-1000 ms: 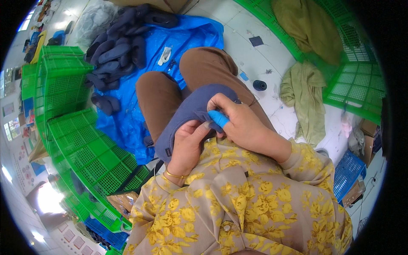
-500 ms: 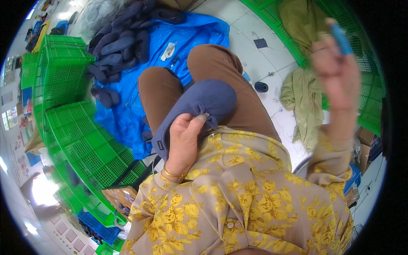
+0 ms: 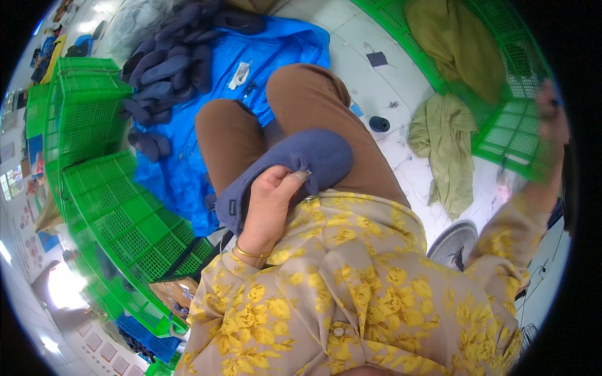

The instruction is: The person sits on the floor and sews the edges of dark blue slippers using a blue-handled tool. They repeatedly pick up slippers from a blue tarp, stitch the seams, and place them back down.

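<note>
A navy fabric slipper (image 3: 332, 153) lies across my thighs, its rounded toe pointing right and a small bow on its upper. My left hand (image 3: 271, 195) is closed on it, with thumb and fingers pinching the cloth beside the bow. A thin pale thread runs down near my left wrist. Far out to the right, my right hand (image 3: 552, 125) is raised at the rim of the picture. It is smeared by motion, so its fingers and anything in them cannot be made out.
Navy slippers (image 3: 166, 69) are heaped on a blue plastic sheet (image 3: 288, 44), beside a white scrap (image 3: 239, 75). Green crates (image 3: 119, 213) line the left; another crate (image 3: 501, 135) stands right, near olive cloth (image 3: 446, 144). A dark thread spool (image 3: 379, 124) and round grey basin (image 3: 453, 243) are on the floor.
My right hand has swung outward to the right and slightly lower, with the arm stretched out more. My left hand still holds the slipper, which has shifted only slightly.
</note>
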A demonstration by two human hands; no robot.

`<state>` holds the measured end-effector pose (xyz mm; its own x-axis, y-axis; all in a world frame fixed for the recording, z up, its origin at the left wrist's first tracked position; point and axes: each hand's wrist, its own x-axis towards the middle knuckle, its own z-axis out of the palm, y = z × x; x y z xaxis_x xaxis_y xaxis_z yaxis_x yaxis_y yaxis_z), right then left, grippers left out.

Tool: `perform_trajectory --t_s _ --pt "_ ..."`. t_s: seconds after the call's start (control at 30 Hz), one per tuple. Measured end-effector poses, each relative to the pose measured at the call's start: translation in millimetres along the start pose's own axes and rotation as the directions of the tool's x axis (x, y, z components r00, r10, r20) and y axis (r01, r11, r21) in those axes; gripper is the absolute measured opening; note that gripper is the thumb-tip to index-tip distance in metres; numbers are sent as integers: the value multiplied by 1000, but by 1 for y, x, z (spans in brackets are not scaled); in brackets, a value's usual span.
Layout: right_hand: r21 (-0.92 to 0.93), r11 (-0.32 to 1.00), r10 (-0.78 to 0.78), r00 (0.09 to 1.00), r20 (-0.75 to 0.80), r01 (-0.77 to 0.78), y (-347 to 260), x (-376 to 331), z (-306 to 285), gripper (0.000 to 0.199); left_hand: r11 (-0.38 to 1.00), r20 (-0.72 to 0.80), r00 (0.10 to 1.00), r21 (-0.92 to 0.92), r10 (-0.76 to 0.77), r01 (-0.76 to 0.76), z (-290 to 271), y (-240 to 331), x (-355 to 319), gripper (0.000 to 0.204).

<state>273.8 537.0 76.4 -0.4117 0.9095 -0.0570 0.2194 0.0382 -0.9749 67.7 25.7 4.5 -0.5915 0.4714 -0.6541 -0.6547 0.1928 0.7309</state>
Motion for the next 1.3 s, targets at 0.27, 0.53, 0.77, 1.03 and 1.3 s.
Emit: perform_trajectory --t_s 0.27,0.53,0.77,1.03,1.3 --pt "-14 945 -179 549 816 328 34 -238 243 37 999 25 999 -27 -30 31 -6 -4 2 9" --pt "-41 838 -213 396 893 544 38 -250 248 45 998 48 999 -51 -17 20 -6 -4 1 6" --pt "-32 799 -233 358 904 600 34 -248 252 44 996 54 998 -81 -17 22 -3 -2 -1 6" --pt "-85 703 -209 320 924 706 24 -254 258 30 999 5 1000 -38 2 -2 -1 -6 -1 9" --pt "-180 641 -37 264 964 746 15 -254 267 14 978 -90 985 161 150 -134 -1 -26 2 14"
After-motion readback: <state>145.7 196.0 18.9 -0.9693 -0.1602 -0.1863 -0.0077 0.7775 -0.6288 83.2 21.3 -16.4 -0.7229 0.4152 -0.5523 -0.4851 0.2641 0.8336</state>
